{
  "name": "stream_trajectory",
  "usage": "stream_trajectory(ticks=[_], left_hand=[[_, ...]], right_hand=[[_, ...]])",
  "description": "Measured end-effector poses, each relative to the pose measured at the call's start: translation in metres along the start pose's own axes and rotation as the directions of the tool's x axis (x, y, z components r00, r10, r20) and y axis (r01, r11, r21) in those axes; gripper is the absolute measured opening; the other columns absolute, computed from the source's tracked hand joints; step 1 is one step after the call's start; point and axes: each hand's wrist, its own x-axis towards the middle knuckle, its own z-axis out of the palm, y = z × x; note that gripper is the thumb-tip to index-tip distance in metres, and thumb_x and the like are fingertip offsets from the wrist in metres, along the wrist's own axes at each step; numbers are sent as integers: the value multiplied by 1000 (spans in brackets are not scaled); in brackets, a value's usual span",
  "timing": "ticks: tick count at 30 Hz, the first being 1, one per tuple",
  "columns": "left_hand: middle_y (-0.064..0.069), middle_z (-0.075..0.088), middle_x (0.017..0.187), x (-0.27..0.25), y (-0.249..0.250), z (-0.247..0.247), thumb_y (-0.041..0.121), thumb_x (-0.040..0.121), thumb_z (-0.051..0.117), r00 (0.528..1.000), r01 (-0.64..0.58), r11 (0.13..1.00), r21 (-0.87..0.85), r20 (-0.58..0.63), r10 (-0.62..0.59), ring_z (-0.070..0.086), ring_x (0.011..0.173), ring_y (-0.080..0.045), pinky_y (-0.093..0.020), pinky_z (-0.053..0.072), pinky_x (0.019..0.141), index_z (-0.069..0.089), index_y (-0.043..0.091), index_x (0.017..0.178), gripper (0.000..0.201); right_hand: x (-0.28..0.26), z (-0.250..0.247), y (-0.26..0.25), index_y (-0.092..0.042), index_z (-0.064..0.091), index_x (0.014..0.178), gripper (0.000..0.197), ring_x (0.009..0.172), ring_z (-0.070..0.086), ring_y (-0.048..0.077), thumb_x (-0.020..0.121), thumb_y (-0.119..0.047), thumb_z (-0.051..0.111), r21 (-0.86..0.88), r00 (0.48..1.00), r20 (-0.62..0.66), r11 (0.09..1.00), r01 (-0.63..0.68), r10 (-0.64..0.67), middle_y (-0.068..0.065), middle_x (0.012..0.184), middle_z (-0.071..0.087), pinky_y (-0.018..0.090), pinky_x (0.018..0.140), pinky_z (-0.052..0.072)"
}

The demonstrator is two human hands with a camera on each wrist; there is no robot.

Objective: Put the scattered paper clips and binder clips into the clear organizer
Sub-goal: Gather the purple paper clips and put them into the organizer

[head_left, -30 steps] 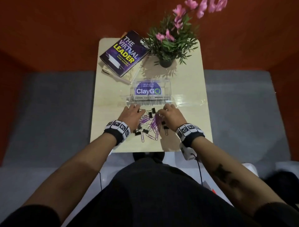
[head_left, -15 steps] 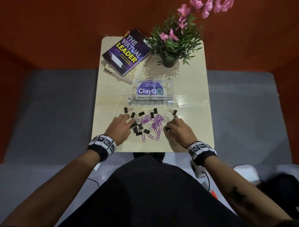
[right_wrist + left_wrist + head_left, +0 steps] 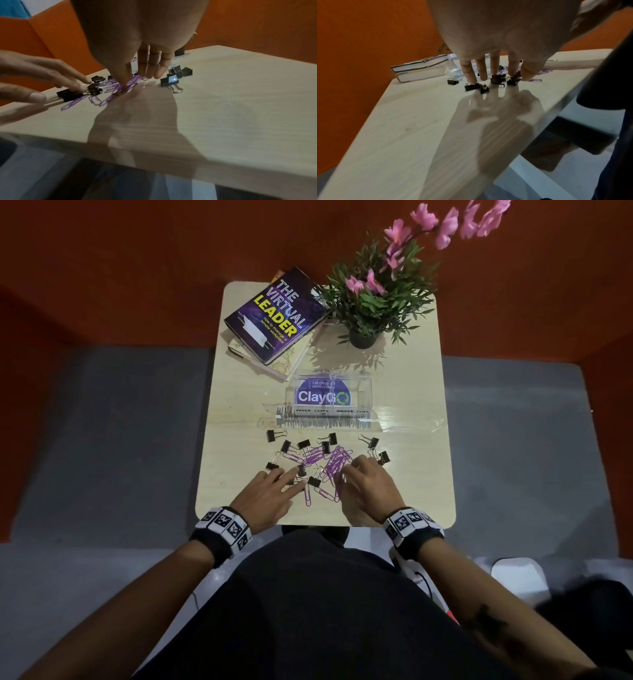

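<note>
Purple paper clips (image 3: 329, 463) lie in a loose pile mid-table, ringed by several black binder clips (image 3: 273, 435). Behind them stands the clear organizer (image 3: 364, 395) with a ClayGo label and hand-written compartment names. My left hand (image 3: 284, 474) reaches over the pile's left side with straight, spread fingers; its fingertips (image 3: 471, 79) touch binder clips (image 3: 471, 87). My right hand (image 3: 349, 470) is on the pile's right side. Its straight fingertips (image 3: 124, 82) press down on the paper clips (image 3: 113, 97), and a binder clip (image 3: 169, 81) lies just to their right.
Two stacked books (image 3: 274, 316) sit at the table's back left and a potted plant (image 3: 363, 337) with pink flowers at the back right. The table's near edge (image 3: 325, 523) runs just behind my wrists. Orange walls surround the small table.
Both hands have drawn back from beside the organizer toward the near edge. The right hand then slid left onto the paper clip pile. More of the clips now show.
</note>
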Motion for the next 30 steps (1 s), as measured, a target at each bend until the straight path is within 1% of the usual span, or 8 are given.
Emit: stream_trajectory(ticks=[5, 8, 11, 15, 20, 23, 26, 30], left_hand=[[-10, 42, 145, -21, -19, 7, 32, 94, 46, 994, 94, 996, 2, 52, -94, 45, 121, -30, -42, 46, 84, 40, 16, 137, 47], [-13, 47, 140, -23, -25, 4, 30, 92, 53, 988, 155, 987, -31, 13, -155, 46, 121, -31, -43, 45, 86, 48, 13, 129, 41], [-15, 51, 136, -6, -17, -4, 27, 89, 58, 984, 171, 983, -73, -39, -174, 48, 118, -31, -45, 46, 88, 49, 11, 129, 44], [-11, 45, 142, 23, 2, -12, 32, 90, 56, 996, 89, 995, -36, -19, -89, 47, 121, -30, -46, 46, 90, 41, 11, 138, 54], [-10, 47, 140, 14, -6, -7, 33, 93, 49, 998, 51, 999, 17, 30, -51, 46, 120, -29, -44, 43, 91, 42, 11, 134, 47], [-10, 50, 137, -1, -21, -2, 32, 93, 48, 998, 52, 998, 28, 26, -53, 46, 119, -30, -43, 42, 88, 47, 11, 130, 42], [-11, 52, 134, -4, -29, -4, 32, 93, 48, 994, 109, 994, 10, 2, -109, 46, 119, -30, -44, 42, 88, 50, 11, 127, 40], [-11, 48, 139, 15, -22, -10, 36, 94, 47, 987, 161, 987, -26, -4, -161, 44, 120, -30, -45, 42, 91, 45, 9, 133, 48]], right_hand=[[7, 0, -6, -15, 58, 120, 48, 92, 53, 27, 79, -36, 72, 39, 995, 80, 998, 58, -61, 11, 118, 57, 39, 73, 48], [11, 6, -12, -17, 56, 122, 63, 94, 53, 27, 69, -44, 80, 14, 987, 152, 999, 39, -41, 9, 121, 55, 41, 71, 51], [12, 8, -15, -16, 59, 117, 51, 94, 54, 29, 72, -32, 78, -1, 994, 107, 999, 37, -37, 9, 119, 57, 41, 66, 53], [15, 9, -21, -19, 55, 121, 48, 97, 51, 27, 81, -42, 67, -21, 990, 99, 994, 107, -104, 8, 121, 53, 38, 72, 49], [16, 14, -16, -21, 58, 115, 35, 100, 50, 26, 86, -41, 59, -29, 984, 128, 991, 128, -123, 6, 117, 55, 40, 73, 50], [19, 11, -15, -20, 56, 114, 38, 98, 50, 26, 86, -46, 55, 7, 994, 83, 998, 68, -69, 6, 112, 55, 39, 74, 50], [32, 11, -26, -20, 50, 125, 46, 94, 48, 25, 87, -47, 51, -12, 996, 74, 999, 48, -47, 8, 106, 52, 38, 77, 47], [43, 16, -34, -16, 45, 130, 53, 92, 47, 27, 88, -47, 52, -36, 995, 102, 999, 25, -21, 11, 104, 50, 42, 77, 47]])
